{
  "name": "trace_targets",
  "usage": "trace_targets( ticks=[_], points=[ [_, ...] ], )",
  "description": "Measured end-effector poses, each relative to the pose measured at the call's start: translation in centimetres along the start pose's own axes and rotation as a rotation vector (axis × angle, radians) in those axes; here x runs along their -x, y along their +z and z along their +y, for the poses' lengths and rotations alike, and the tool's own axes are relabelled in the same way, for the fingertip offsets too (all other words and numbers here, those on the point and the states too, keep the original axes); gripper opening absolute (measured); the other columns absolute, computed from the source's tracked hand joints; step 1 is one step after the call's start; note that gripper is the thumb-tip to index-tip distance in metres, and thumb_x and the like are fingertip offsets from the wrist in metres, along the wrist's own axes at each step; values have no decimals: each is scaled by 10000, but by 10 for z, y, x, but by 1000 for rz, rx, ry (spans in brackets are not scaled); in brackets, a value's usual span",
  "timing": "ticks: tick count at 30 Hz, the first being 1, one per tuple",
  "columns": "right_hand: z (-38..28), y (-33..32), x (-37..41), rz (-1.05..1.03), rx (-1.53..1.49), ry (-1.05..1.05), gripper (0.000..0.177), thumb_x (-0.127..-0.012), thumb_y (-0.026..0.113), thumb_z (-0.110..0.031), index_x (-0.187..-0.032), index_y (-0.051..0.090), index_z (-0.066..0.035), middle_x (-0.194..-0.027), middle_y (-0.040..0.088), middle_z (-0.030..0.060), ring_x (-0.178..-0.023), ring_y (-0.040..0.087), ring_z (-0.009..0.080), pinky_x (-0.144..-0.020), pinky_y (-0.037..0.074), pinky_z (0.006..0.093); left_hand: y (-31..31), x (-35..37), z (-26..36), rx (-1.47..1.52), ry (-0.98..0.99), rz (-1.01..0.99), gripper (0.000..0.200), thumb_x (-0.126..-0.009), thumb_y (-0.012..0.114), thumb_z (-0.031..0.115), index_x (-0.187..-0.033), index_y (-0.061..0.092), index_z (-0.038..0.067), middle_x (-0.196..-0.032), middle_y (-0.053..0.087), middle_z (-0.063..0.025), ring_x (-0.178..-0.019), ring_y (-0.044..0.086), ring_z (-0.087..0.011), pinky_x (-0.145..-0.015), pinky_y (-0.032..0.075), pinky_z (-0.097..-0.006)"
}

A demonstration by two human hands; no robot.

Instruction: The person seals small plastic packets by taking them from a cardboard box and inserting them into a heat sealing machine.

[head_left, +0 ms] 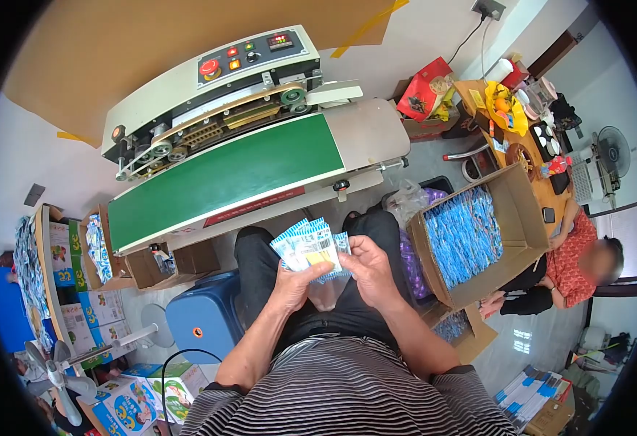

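Over my lap, my left hand point(293, 285) grips a fanned stack of blue-and-white packets point(306, 245), its thumb across the front one. The top packet bears a barcode and a yellow patch. My right hand point(369, 270) is closed at the stack's right side, thumb and fingers pinching the edge of a blue-and-white packet point(342, 242). Below the stack, between both hands, hangs a clear plastic bag point(325, 292), its upper part hidden behind the packets.
Ahead stands a band sealing machine point(209, 102) with a green conveyor belt point(231, 185). To the right, a cardboard box point(529, 218) holds many blue packets point(464, 236). A person in a red top point(574, 258) sits beyond it. A blue stool point(202, 312) is at my left.
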State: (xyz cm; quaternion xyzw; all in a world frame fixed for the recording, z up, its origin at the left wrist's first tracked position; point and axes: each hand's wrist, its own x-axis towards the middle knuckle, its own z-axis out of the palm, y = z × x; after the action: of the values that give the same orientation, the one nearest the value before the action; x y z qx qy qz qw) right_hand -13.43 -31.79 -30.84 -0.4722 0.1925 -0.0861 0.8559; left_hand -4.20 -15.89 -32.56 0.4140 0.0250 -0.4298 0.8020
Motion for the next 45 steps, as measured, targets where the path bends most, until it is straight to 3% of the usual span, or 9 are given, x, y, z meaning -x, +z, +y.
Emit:
trace_targets(
  ticks=[4,9,17,21,28,32,36,40,45],
  points=[
    [5,11,-2,105,-287,22,184,-1005,630,-21,-1178,585,20,-1160,696,124,-1049,681,170,-948,544,333,2,-4,1,-60,94,42,486,-828,809,-36,-1278,642,38,-1193,722,-76,-1050,708,-192,-935,568,-338],
    [-1,10,-10,178,-326,-71,212,-1012,603,-33,-1219,582,6,-1210,690,135,-1117,677,212,-1003,538,388,1,-8,10,-6,158,78,495,-835,796,-47,-1293,628,40,-1188,713,-73,-1065,699,-186,-929,571,-337],
    [-21,13,-23,-22,-390,175,294,-1051,553,-91,-1322,556,24,-1271,673,139,-1151,673,234,-1026,531,403,-3,-15,18,65,185,120,498,-840,786,-46,-1299,614,41,-1177,704,-70,-1072,690,-187,-940,564,-347],
    [-11,15,-37,-18,-318,213,297,-1062,536,-103,-1334,551,17,-1284,664,128,-1157,670,225,-1018,536,395,-2,-18,27,34,230,128,490,-844,781,-42,-1298,614,38,-1175,706,-79,-1067,695,-199,-949,562,-360],
    [-54,11,-85,114,-215,-54,326,-1060,544,-106,-1366,535,6,-1248,673,112,-1134,677,205,-972,561,376,-1,-19,62,-28,269,97,488,-840,770,-54,-1295,608,13,-1166,713,-112,-1054,720,-256,-954,572,-393],
    [-104,18,-134,71,-228,-62,314,-1051,564,-105,-1343,553,11,-1220,688,112,-1110,687,208,-960,569,373,-1,-24,75,28,304,138,496,-828,771,-59,-1292,606,1,-1144,720,-129,-1039,731,-289,-938,584,-411],
    [-104,2,-197,79,16,-29,303,-1045,586,-123,-1316,586,13,-1205,699,114,-1100,693,222,-970,562,362,-14,-30,69,-29,281,152,547,-814,795,34,-1310,572,-27,-1129,713,-164,-998,736,-314,-919,598,-446],
    [-103,13,-236,93,34,-76,295,-1033,621,-161,-1282,625,-4,-1189,708,116,-1062,710,232,-915,597,389,-16,-37,71,22,257,197,529,-796,790,-61,-1288,605,3,-1129,721,-130,-1024,732,-293,-911,600,-421],
    [-110,32,-243,195,118,87,316,-1021,651,-219,-1269,639,-23,-1153,719,109,-1014,727,225,-794,645,399,-20,-39,70,66,224,208,548,-790,786,-72,-1298,595,2,-1149,714,-129,-1017,734,-290,-917,604,-434]
  ],
)
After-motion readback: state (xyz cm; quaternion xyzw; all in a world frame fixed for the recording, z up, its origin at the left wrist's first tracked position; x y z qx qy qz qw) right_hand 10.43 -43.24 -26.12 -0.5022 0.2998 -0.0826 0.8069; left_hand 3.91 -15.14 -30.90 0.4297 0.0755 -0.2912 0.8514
